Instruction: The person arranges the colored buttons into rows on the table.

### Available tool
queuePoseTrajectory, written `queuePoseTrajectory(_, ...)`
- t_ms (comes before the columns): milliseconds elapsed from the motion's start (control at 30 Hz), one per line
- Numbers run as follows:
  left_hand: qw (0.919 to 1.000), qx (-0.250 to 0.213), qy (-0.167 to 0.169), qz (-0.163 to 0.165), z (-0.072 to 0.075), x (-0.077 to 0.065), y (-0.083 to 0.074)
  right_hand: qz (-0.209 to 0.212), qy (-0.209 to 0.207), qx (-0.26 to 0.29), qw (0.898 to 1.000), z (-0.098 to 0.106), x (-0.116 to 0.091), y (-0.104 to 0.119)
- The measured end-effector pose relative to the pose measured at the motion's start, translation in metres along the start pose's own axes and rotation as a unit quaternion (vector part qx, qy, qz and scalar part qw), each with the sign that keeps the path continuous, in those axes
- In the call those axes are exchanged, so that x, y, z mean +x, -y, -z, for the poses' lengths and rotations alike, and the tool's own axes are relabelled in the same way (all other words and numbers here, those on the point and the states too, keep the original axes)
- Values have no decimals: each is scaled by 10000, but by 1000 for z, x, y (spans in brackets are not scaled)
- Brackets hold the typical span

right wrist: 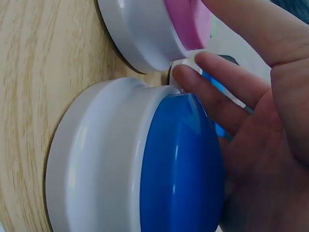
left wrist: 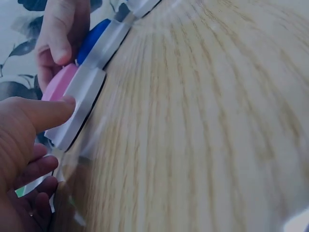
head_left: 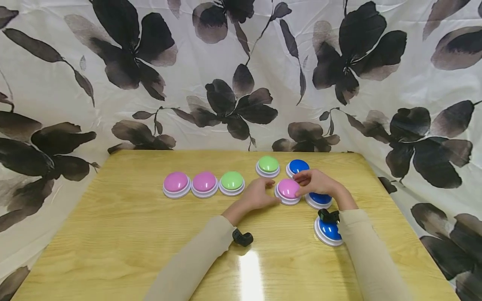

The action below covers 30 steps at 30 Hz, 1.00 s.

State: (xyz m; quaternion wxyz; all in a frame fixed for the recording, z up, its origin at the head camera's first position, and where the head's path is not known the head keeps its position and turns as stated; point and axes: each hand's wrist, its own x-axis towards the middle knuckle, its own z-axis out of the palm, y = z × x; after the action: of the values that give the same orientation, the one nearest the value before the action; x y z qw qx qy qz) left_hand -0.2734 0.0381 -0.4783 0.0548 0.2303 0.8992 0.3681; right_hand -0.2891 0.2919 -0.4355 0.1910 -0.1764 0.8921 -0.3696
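A pink dome button [head_left: 288, 189] on a white round base sits on the table between my two hands. My left hand [head_left: 259, 194] is at its left side, thumb and fingers apart; in the left wrist view the thumb [left wrist: 50, 115] lies against or just in front of the white base. From the right, my right hand [head_left: 320, 184] reaches over a blue button [head_left: 319, 198], its fingertips beside the pink dome. Relaxed, nearly straight fingers [right wrist: 222, 89] show in the right wrist view; whether they touch the pink button [right wrist: 190, 21] is unclear.
Behind the hands stand a green button [head_left: 269, 164] and a blue button [head_left: 298, 166]. Another blue button [head_left: 328, 230] is partly covered by the right wrist. To the left, two pink buttons [head_left: 175, 182] and a green button [head_left: 232, 180] form a row on the wooden table [head_left: 150, 238]. Floral cloth hangs behind.
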Motion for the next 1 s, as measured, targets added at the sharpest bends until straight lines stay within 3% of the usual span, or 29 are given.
queuePoseTrajectory(233, 9997, 48, -61, -227, -6, 4, -1, 25, 231, 70, 9997, -3, 2, -1)
queuePoseTrajectory(367, 9998, 87, -111, -165, -8, 6, 0, 49, 377, 92, 9992, -5, 4, -1)
queuePoseTrajectory(767, 9994, 168, -138, -264, -9, 5, -1, -106, 276, -29, 9996, -10, 5, 2)
queuePoseTrajectory(1000, 9989, -371, -155, -239, 2, 0, -4, -118, 230, -65, 9996, -3, 5, 15)
